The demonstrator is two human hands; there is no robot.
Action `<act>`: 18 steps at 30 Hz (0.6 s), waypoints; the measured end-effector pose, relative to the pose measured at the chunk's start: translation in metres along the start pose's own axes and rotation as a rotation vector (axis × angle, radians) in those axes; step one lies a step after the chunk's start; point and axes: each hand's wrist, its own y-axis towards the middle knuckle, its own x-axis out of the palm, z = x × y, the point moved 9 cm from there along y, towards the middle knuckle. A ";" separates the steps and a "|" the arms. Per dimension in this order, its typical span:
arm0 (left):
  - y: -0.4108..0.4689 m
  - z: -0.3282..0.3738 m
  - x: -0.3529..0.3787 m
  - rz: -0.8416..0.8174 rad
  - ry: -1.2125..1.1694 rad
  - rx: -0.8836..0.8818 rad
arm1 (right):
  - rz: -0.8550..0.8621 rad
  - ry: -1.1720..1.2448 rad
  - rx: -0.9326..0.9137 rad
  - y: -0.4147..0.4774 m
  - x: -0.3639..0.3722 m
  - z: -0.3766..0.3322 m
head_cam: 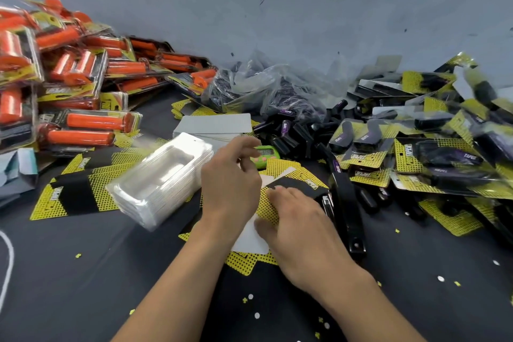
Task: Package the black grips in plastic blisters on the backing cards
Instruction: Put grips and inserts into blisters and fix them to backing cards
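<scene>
A yellow-and-black backing card point(294, 179) lies in front of me on the dark table. My right hand point(297, 228) rests on it, thumb and fingers at the card's near edge. My left hand point(230, 178) hovers just left of the card, fingers loosely curled and holding nothing that I can see. A stack of clear plastic blisters point(158, 180) lies tilted to the left of my left hand. Loose black grips point(288, 130) are heaped behind the card, under a crumpled plastic bag point(261, 83).
Packaged orange grips point(69, 78) pile up at the far left. Finished black-grip packs point(433, 141) are heaped at the right. A black stapler point(347, 203) lies right of my right hand. A green timer point(263, 157), grey cards point(213, 123) and more backing cards point(72, 194) surround the work spot.
</scene>
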 end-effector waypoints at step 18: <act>0.022 -0.016 -0.034 -0.001 0.523 -0.166 | 0.012 0.123 0.044 -0.003 -0.003 0.017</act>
